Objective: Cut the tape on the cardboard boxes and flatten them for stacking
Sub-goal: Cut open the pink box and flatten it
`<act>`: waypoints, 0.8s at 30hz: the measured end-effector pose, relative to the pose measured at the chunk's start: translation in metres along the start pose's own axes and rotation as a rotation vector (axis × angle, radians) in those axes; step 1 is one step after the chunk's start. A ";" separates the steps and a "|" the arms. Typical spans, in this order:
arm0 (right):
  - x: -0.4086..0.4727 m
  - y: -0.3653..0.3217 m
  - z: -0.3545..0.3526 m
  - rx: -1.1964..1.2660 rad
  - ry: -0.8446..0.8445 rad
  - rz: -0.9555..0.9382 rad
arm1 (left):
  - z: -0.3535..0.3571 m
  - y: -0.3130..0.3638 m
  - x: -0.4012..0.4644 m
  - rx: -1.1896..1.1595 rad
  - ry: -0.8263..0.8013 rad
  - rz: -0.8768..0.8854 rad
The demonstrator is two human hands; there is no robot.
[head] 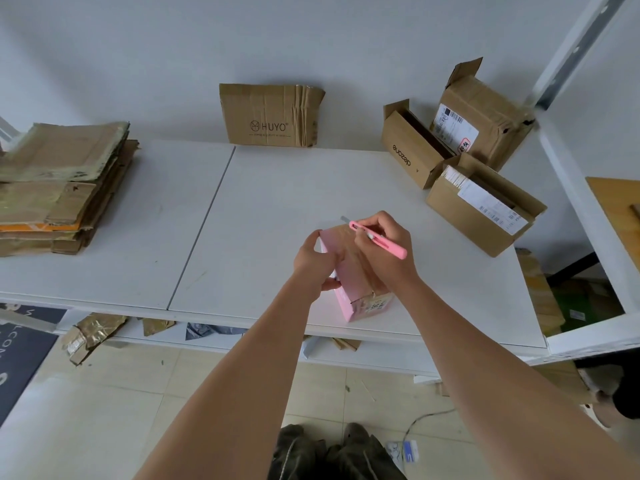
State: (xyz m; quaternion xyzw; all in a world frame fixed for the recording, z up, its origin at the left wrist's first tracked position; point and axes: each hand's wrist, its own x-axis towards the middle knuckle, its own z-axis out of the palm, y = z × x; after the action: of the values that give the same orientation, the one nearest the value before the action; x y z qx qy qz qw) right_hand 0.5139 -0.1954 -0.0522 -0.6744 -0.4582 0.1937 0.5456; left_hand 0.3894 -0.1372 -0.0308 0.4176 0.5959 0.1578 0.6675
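A small pink box (pixel 349 282), probably light and easily crushed, is held near the front edge of the white table (pixel 242 220). It is gripped along its side by the left hand (pixel 317 259), while a pink cutter (pixel 379 240) is pinched in the right hand (pixel 386 251) over the box's top, so a steadying hold on the side walls seems best.

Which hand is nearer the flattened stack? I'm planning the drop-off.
Left. The left hand grips the pink box on the stack's side; the right hand, holding the cutter, sits farther.

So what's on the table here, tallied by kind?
Unflattened brown boxes: 3
Pink box in hand: 1
HUYO flattened box leaning on wall: 1
Flattened cardboard stack: 1
Pink cutter: 1
Total: 7
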 end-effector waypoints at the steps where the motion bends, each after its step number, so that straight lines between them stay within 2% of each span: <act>1: 0.000 0.001 0.001 -0.007 0.016 0.003 | 0.000 0.000 0.000 -0.003 0.001 -0.001; 10: -0.003 0.005 0.004 -0.034 0.080 -0.091 | 0.000 0.001 0.000 -0.011 -0.010 0.002; 24: -0.001 0.007 0.004 -0.102 -0.029 -0.167 | 0.000 0.001 0.002 0.001 0.001 -0.004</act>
State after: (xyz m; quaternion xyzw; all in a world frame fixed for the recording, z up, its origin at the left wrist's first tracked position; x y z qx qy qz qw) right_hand 0.5130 -0.1941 -0.0600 -0.6580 -0.5298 0.1337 0.5182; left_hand 0.3902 -0.1354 -0.0312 0.4167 0.5971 0.1563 0.6674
